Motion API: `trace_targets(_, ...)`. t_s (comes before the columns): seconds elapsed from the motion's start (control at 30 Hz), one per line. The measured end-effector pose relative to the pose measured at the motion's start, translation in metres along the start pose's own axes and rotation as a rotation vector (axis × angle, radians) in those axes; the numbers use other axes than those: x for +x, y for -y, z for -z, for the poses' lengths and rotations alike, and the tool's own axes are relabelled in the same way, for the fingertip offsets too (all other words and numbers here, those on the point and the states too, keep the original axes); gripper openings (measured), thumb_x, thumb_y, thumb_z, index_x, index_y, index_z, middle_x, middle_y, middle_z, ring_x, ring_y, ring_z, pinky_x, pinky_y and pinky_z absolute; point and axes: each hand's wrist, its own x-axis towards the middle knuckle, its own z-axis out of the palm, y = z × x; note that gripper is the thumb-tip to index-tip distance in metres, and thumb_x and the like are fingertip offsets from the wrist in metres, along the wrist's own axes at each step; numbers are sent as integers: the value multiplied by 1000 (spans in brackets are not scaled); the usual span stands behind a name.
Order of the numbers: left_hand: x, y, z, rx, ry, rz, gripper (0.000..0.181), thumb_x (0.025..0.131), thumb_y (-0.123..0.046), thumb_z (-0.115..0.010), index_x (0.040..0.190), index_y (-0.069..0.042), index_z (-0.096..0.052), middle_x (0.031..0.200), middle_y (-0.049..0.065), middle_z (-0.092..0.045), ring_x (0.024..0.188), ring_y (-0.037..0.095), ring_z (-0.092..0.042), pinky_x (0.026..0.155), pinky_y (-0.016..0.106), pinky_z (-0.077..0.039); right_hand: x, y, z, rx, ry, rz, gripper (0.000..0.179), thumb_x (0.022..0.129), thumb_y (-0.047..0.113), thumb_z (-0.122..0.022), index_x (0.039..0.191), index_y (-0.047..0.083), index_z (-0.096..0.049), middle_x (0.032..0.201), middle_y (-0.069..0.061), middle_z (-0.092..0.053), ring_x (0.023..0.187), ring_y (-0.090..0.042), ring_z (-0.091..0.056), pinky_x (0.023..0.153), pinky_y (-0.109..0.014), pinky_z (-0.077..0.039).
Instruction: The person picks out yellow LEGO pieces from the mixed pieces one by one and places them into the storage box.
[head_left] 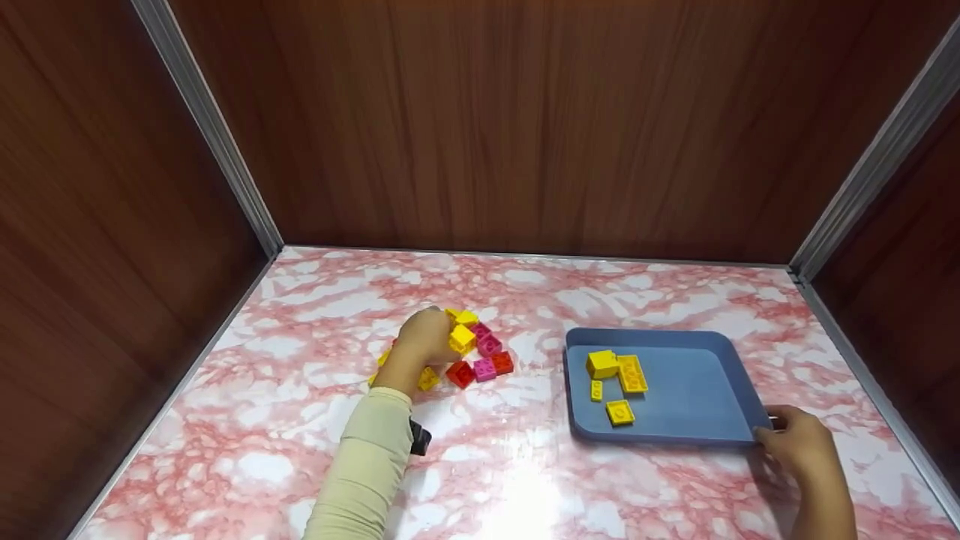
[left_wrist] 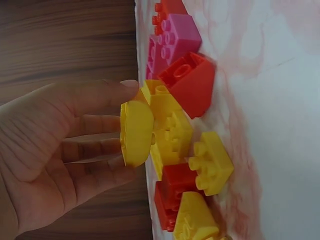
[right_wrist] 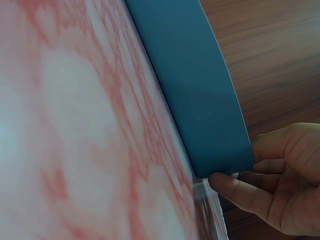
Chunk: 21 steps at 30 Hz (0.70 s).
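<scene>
From where I stand, the left hand [head_left: 424, 337] has a yellow block [left_wrist: 139, 132] pinched between thumb and fingertips, right at a loose heap of red, pink and yellow blocks [head_left: 460, 373] on the marbled tabletop [head_left: 255, 420]. To the right sits a shallow blue tray [head_left: 690, 390], four yellow pieces [head_left: 632, 373] in its left half, its near right corner gripped between the thumb and fingers of the right hand [head_left: 801, 442].
</scene>
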Motion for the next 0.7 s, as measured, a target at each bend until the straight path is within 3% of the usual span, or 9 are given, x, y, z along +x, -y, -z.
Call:
trace_targets(0.17,-4,-7,2,-21,1,0,36,71,-29,-82,93,-3,-72,90,7,-57,79,24,-57,80,39,-51,1,0,1,0,5,5,50,87,9,-62,124,-22,-47,105,-37,-61,85,-37,-65,78,-48,-47)
trace_targets(0.33,-8,-20,5,-54,2,-35,30,72,-27,-82,85,-3,-70,87,7,-56,76,24,-54,78,36,-50,0,1,1,11,6,-1,50,86,9,-61,124,-22,-47,105,-37,-61,88,-41,-63,82,-54,-45)
trace_targets(0.47,-9,-31,6,-26,9,-81,28,72,-29,-81,81,-6,-68,85,6,-56,75,23,-52,76,35,-50,0,1,1,16,14,-15,51,86,9,-60,124,-22,-46,105,-38,-60,90,-42,-62,83,-56,-44)
trace_targets(0.6,-10,-40,4,3,10,-127,31,73,-30,-79,91,-6,-72,87,5,-58,77,21,-53,77,33,-51,0,1,0,23,20,-29,52,87,9,-61,125,-22,-45,107,-38,-59,89,-41,-62,84,-56,-43)
trace_targets(0.7,-11,-47,3,-8,8,-168,35,73,-30,-78,99,-6,-74,90,5,-59,78,20,-54,76,32,-51,0,1,0,17,14,-14,51,87,9,-61,124,-22,-46,107,-38,-60,85,-36,-64,79,-50,-47)
